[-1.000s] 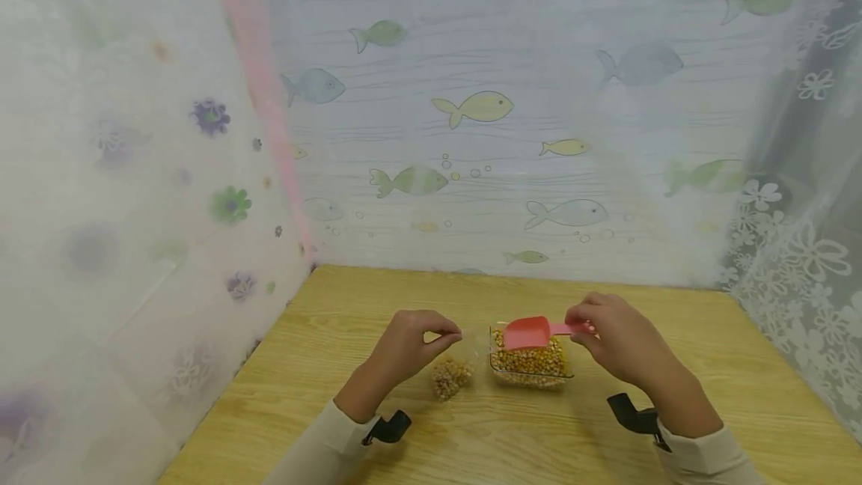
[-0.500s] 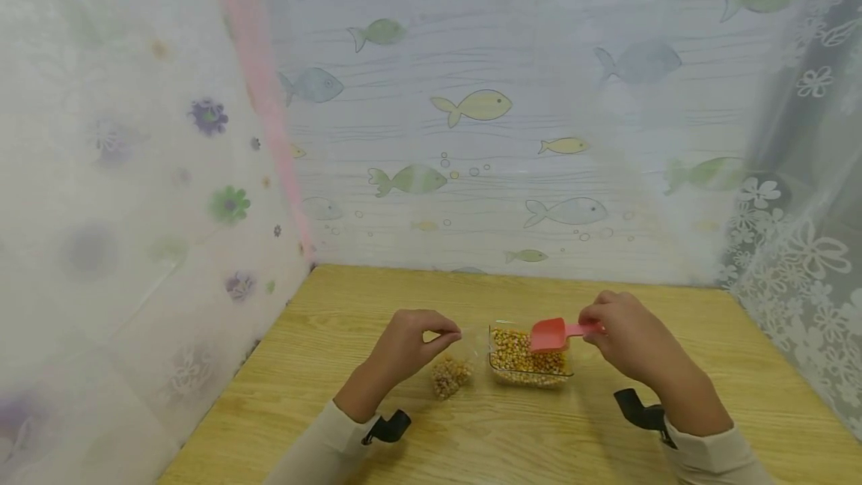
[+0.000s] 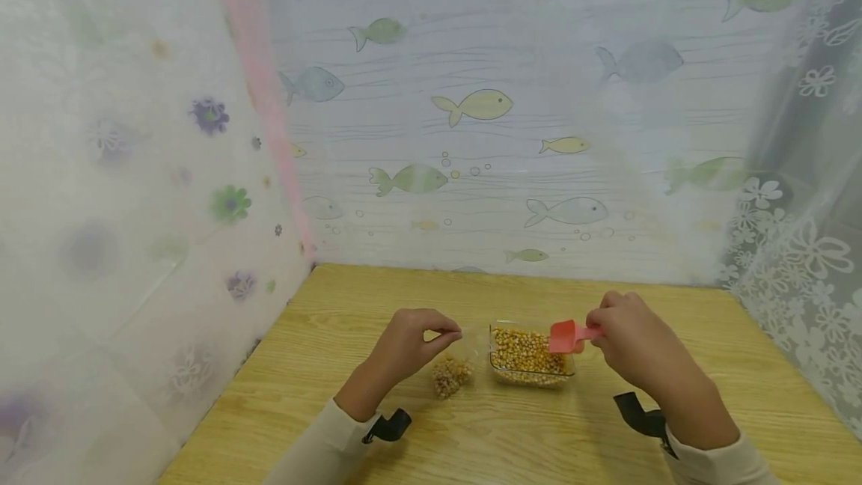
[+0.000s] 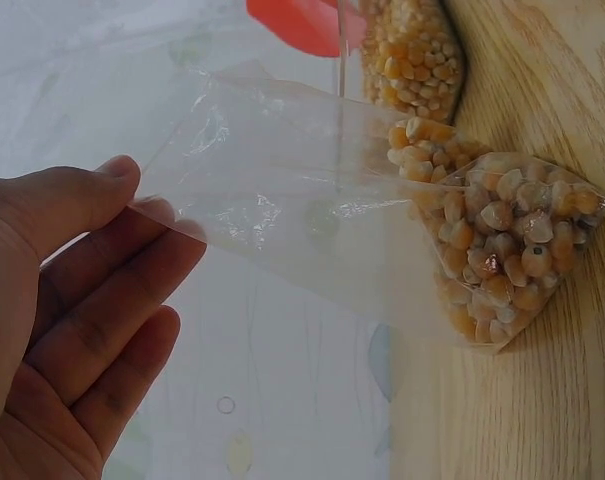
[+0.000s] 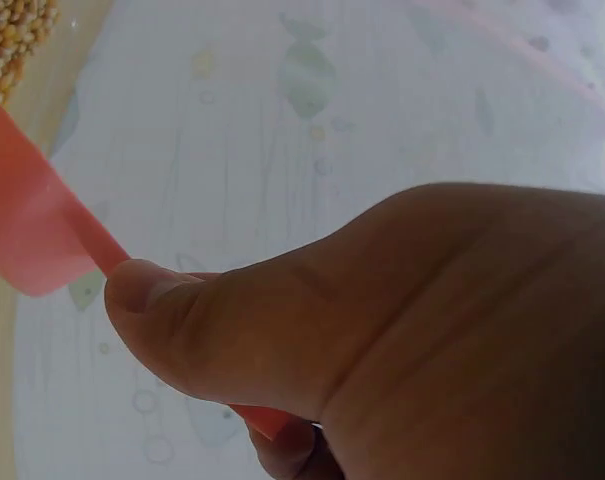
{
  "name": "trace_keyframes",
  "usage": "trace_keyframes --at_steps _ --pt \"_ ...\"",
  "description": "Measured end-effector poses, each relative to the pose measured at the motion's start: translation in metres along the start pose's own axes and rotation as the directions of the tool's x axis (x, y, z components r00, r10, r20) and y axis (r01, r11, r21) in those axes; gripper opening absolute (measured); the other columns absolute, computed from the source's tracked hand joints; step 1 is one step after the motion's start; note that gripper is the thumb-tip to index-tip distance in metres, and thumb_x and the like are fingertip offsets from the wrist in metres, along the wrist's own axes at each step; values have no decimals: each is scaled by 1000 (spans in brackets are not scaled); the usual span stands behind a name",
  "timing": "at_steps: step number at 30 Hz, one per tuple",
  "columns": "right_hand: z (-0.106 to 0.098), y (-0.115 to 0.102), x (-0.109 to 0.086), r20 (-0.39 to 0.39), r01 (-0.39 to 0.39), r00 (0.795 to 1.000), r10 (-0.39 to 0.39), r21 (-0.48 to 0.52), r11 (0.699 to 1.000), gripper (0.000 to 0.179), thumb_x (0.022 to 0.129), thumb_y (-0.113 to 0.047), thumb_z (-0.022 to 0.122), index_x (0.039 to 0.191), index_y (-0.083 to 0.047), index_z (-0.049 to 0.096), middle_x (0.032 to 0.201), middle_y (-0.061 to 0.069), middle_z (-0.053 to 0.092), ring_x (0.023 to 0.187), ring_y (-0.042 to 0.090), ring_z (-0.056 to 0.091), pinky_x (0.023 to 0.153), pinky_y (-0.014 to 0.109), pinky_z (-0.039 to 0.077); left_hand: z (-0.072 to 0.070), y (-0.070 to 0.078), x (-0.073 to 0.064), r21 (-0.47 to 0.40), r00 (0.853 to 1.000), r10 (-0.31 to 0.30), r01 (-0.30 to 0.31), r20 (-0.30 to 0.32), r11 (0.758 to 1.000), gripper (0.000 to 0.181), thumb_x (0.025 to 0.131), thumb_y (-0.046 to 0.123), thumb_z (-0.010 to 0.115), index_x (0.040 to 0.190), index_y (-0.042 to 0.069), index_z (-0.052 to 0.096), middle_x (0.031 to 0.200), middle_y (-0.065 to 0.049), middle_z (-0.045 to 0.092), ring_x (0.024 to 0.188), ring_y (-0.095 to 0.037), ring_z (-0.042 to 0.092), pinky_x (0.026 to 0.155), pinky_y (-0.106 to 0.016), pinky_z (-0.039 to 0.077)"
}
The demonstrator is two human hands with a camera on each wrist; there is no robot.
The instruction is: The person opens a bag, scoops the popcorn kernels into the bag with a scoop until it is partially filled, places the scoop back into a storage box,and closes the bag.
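In the head view, one dish (image 3: 537, 373) of corn (image 3: 521, 350) is set on the wooden surface (image 3: 471, 440), slightly right of the middle. One small bag (image 3: 453, 373), clear and part-filled with corn, is stood just to its left, its top pinched by the left hand (image 3: 412, 339). One pink-red scoop (image 3: 563, 337) is held by the handle in the right hand (image 3: 640, 343), over the right rim of the dish; whether the rim is touched cannot be told. No corn can be made out in the scoop. The filling of the bag from the dish seems to be in hand, between scoopfuls; a dip into the corn would be called for next, with the bag's mouth kept steady and spread.

In the left wrist view, the bag's upper edge is seen pinched between thumb and fingertips, the clear film stretched up from the corn at its bottom. The kernels are too many to be counted.

In the right wrist view, the scoop's handle is seen clamped under the thumb; most of the fingers are hidden.
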State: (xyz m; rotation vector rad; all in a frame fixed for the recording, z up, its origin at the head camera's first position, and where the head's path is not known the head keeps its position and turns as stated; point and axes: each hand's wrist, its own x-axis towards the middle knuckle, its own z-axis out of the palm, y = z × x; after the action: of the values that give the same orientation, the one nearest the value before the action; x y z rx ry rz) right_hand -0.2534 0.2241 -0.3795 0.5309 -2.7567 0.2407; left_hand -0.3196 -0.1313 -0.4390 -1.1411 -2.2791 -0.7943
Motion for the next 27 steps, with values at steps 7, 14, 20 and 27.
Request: trace_keyframes --at_steps 7,14,20,27 --pt "14 3 3 1 17 1000 -17 -23 1000 12 82 -4 86 91 -9 79 86 -1 58 79 20 47 70 34 47 1 -1 -1 6 1000 11 -11 -11 1000 8 96 23 77 102 20 82 97 7 79 88 -1 72 79 -17 58" --pt "21 9 4 7 -11 1000 11 -67 998 13 83 -10 87 92 -14 78 89 -2 59 81 19 51 66 33 51 0 -1 -1 2 1000 -3 3 2 1000 9 96 24 76 102 21 82 97 8 79 88 0 72 80 -17 58" --pt "26 15 7 9 -5 1000 5 -68 998 15 80 -12 89 89 -15 78 86 -3 61 79 17 56 63 33 53 1 -3 0 7 1000 13 -13 -5 1000 9 96 24 76 102 20 82 97 7 79 88 -1 72 79 -21 60" --pt "34 22 11 35 -5 999 5 -1 1000 15 81 -12 89 91 -15 78 88 -3 64 78 15 58 65 34 55 0 -2 0 17 1000 22 -22 -12 1000 8 96 23 77 102 20 82 96 7 79 87 -2 72 79 -21 60"
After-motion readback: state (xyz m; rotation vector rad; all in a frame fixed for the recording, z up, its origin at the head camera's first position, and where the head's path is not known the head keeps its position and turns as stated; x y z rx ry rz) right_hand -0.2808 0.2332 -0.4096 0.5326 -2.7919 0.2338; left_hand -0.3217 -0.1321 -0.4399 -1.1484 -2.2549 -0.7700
